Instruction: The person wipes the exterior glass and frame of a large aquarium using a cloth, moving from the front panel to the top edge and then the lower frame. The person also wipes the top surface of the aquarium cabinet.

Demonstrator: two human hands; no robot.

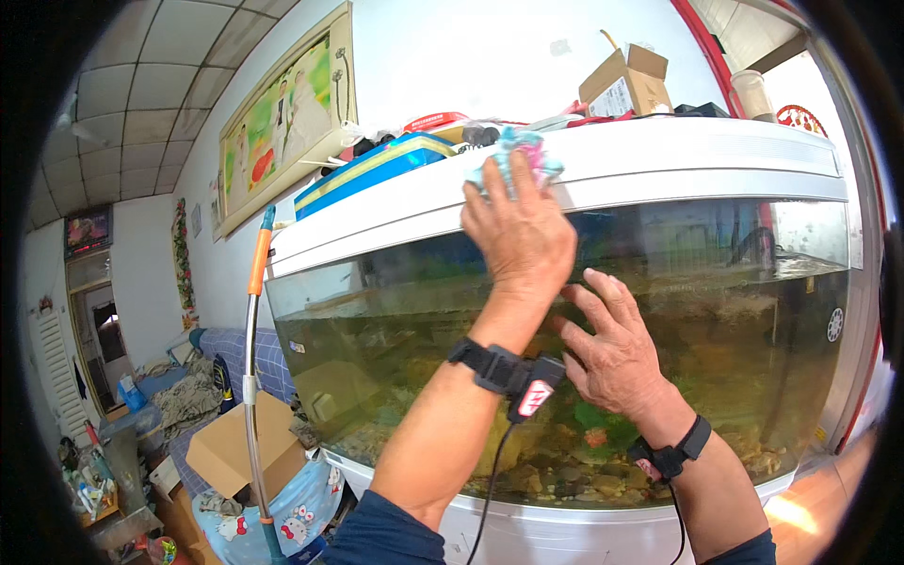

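My left hand (522,226) presses a light blue and pink cloth (514,159) against the front of the white aquarium hood (657,159), its fingers spread over the fabric. Lower and to the right, my right hand (611,342) is before the glass front of the aquarium (424,367), fingers apart and holding nothing; whether its fingertips touch the glass cannot be told. Greenish-brown water fills most of the tank, with pebbles (586,484) along the bottom. Each wrist wears a black strap with a cabled device.
On the hood lie a blue and yellow box (374,173), an opened cardboard box (628,85) and a jar (753,95). A pole with an orange grip (260,261) stands at the tank's left end. Beyond it are a cardboard box (244,445) and a sofa (247,360).
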